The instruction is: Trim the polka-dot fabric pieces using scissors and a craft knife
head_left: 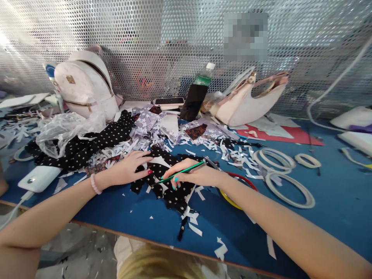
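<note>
My left hand lies flat, fingers stretched out, pressing on a piece of black fabric with white dots on the blue table. My right hand is closed around a green pencil, whose tip points left onto the fabric, close to my left fingertips. A white paper piece lies on the fabric between both hands. White paper scraps are scattered around the fabric.
More dotted black fabric and crumpled plastic lie at left, near a white backpack and a power bank. A bottle, phone, pink handbag, tape rolls and a perforated metal screen are behind.
</note>
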Demonstrator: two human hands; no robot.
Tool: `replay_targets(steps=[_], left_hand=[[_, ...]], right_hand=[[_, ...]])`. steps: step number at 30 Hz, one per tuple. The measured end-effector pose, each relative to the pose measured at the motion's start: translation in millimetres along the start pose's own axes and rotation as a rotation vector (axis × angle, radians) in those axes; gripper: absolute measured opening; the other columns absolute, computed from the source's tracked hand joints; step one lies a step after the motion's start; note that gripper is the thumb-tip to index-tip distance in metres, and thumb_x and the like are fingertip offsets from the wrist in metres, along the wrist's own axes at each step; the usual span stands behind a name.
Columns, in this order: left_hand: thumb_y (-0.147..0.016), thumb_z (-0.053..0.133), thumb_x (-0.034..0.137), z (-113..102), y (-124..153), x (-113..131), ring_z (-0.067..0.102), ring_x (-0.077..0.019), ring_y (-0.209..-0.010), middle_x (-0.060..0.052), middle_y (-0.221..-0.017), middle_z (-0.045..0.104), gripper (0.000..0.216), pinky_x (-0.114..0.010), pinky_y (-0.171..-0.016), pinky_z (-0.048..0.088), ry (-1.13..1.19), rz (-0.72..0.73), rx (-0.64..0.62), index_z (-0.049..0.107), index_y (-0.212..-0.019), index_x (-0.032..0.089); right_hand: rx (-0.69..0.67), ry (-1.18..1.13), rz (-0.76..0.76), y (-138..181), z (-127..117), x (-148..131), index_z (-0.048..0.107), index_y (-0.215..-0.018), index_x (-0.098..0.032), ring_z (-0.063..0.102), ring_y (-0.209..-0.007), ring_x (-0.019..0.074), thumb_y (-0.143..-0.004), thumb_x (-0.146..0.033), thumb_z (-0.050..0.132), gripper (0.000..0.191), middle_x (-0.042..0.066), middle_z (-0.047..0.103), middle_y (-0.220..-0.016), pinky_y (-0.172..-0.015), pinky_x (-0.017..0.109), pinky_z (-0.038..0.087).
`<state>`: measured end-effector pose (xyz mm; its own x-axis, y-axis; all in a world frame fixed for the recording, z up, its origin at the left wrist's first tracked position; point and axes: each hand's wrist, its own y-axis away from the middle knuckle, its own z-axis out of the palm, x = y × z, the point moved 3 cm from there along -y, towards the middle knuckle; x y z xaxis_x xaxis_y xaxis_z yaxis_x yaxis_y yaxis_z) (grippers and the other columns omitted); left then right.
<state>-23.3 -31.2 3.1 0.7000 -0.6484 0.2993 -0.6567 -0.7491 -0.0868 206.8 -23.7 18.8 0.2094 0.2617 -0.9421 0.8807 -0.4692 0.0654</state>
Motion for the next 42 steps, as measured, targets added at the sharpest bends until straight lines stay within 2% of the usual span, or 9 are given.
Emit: replay_targets(steps=[3, 13, 23, 28, 33, 38, 42], left_hand=[[-0.097, 0.050, 0.043, 0.8, 1.1, -1.0, 0.042, -0.0294, -0.137, -0.014, -0.150, 0.043, 0.050, -0.048, -0.114, 0.034, -0.018, 0.020, 0.003, 0.049, -0.141, 0.021], [-0.099, 0.046, 0.040, 2.6, 0.6, -2.2, 0.042, -0.0280, -0.137, -0.013, -0.151, 0.043, 0.045, -0.047, -0.115, 0.033, -0.034, 0.046, -0.003, 0.050, -0.140, 0.022], [-0.098, 0.047, 0.048, 8.7, 0.5, -9.7, 0.034, -0.0313, -0.141, -0.013, -0.156, 0.035, 0.052, -0.054, -0.117, 0.025, 0.004, 0.073, -0.046, 0.044, -0.145, 0.025], [-0.099, 0.046, 0.046, 9.3, 0.5, -10.9, 0.033, -0.0316, -0.141, -0.012, -0.156, 0.033, 0.052, -0.052, -0.116, 0.026, 0.002, 0.067, -0.064, 0.042, -0.147, 0.027], [-0.099, 0.044, 0.047, 6.7, 1.4, -7.5, 0.033, -0.0326, -0.141, -0.013, -0.156, 0.033, 0.052, -0.053, -0.116, 0.027, -0.008, 0.064, -0.072, 0.041, -0.147, 0.026], [-0.100, 0.043, 0.046, 4.5, 1.9, -3.2, 0.032, -0.0338, -0.142, -0.015, -0.156, 0.032, 0.053, -0.055, -0.117, 0.023, -0.021, 0.051, -0.090, 0.040, -0.148, 0.024], [-0.100, 0.042, 0.045, 3.8, 1.6, -2.3, 0.033, -0.0340, -0.141, -0.016, -0.156, 0.032, 0.053, -0.056, -0.116, 0.024, -0.031, 0.061, -0.081, 0.040, -0.148, 0.024]], right_hand=[[0.001, -0.012, -0.003, 0.7, -1.1, 0.8, 0.071, -0.109, -0.014, 0.068, -0.075, 0.0145, -0.091, -0.049, 0.057, 0.042, 0.008, 0.073, -0.086, -0.068, 0.025, 0.054], [0.005, 0.158, -0.108, 2.2, -6.5, -2.9, 0.072, -0.110, -0.016, 0.070, -0.077, 0.0147, -0.095, -0.043, 0.054, 0.036, 0.008, 0.075, -0.095, -0.070, 0.024, 0.054], [0.034, 0.176, -0.133, 3.3, -5.0, -0.2, 0.073, -0.110, -0.016, 0.070, -0.080, 0.0159, -0.094, -0.042, 0.056, 0.034, 0.007, 0.075, -0.089, -0.073, 0.025, 0.053], [0.025, 0.210, -0.143, 6.3, -10.1, -5.1, 0.073, -0.106, -0.014, 0.069, -0.078, 0.0158, -0.096, -0.048, 0.050, 0.042, 0.008, 0.075, -0.086, -0.072, 0.026, 0.053], [0.026, 0.210, -0.137, 6.9, -9.7, -5.8, 0.072, -0.109, -0.015, 0.069, -0.079, 0.0161, -0.096, -0.055, 0.047, 0.049, 0.009, 0.074, -0.092, -0.072, 0.026, 0.053], [0.008, 0.300, -0.207, 4.1, -3.9, -10.3, 0.071, -0.112, -0.015, 0.068, -0.085, 0.0165, -0.097, -0.055, 0.045, 0.051, 0.010, 0.074, -0.097, -0.076, 0.026, 0.051], [0.005, 0.330, -0.208, 1.8, -1.6, -11.5, 0.071, -0.112, -0.014, 0.068, -0.086, 0.0165, -0.097, -0.056, 0.043, 0.053, 0.011, 0.074, -0.100, -0.076, 0.025, 0.049]])
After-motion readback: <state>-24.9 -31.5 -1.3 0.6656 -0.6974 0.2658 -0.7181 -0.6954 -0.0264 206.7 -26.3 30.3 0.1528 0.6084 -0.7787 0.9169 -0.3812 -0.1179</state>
